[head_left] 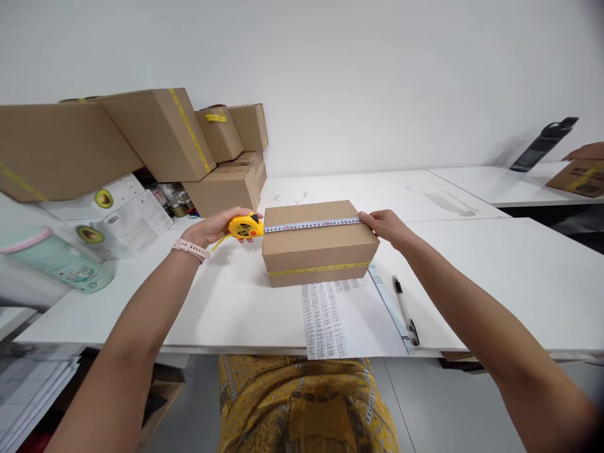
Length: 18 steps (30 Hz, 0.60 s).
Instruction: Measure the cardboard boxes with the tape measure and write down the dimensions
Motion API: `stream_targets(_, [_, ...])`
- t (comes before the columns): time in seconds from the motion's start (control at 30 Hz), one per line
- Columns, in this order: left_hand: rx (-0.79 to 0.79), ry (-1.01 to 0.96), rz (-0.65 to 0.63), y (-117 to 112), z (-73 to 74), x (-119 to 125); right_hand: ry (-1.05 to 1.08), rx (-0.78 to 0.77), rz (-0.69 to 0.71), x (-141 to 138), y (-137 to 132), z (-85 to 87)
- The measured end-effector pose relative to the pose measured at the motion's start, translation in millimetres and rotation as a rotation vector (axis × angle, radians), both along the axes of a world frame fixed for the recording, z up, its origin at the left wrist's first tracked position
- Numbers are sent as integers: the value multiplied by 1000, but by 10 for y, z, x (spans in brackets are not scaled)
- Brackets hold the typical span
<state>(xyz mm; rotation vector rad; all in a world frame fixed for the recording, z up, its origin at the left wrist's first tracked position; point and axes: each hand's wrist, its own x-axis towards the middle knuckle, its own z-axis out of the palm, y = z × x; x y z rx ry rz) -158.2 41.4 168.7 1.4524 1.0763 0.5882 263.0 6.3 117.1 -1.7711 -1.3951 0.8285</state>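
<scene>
While left fingers [236,214] grip its case [246,227], right fingers [367,218] seemingly pinch the tape [311,224] spanning the box [317,253] sideways.

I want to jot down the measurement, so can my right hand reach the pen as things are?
Probably yes. The pen lies bare on the table near the right hand, with nothing between them. That hand's fingers hold the tape end on the box, so they must let go.
</scene>
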Motion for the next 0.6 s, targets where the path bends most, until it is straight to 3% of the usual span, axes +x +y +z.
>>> stream_targets(0.2, [15,14,25,-56,29,20,-121,27,-31,-85,48,34])
stream_targets(0.37, [66,26,-25,-163,197,34,-295,55,-45,-31,112,79])
stream_targets(0.47, [-5,-8,-101,-521,205,158,-172,202,-64,14,175,198])
stream_targets(0.53, [-157,-106,-180,-925,72,362,-75,315,-50,-40,247,315])
stream_targets(0.6, [-313,-239,-225,-1381,-144,664,-51,370,48,-192,366,437])
